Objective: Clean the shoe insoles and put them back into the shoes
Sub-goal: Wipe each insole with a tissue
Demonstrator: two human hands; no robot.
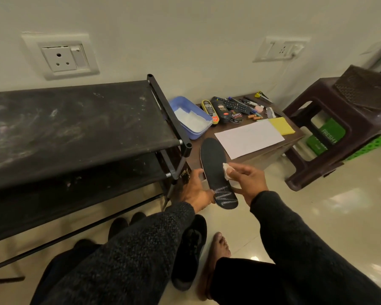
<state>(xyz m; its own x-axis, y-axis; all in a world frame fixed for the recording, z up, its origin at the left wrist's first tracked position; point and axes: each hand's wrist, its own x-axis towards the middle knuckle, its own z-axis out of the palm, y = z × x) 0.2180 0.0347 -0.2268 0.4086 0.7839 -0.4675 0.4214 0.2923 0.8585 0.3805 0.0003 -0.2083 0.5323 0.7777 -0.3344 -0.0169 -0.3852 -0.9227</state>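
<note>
The wiping step looks to be in hand: the left hand (pixel 196 192) grips the near end of the black insole (pixel 217 172), held in the air near the table (pixel 295 137), while the right hand's fingers (pixel 235 171) pinch a crumpled white wipe (pixel 227 171) against its matte, flexible surface. Next would come strokes along its length, then fitting it into the black shoe (pixel 189 256) on the floor below.
</note>
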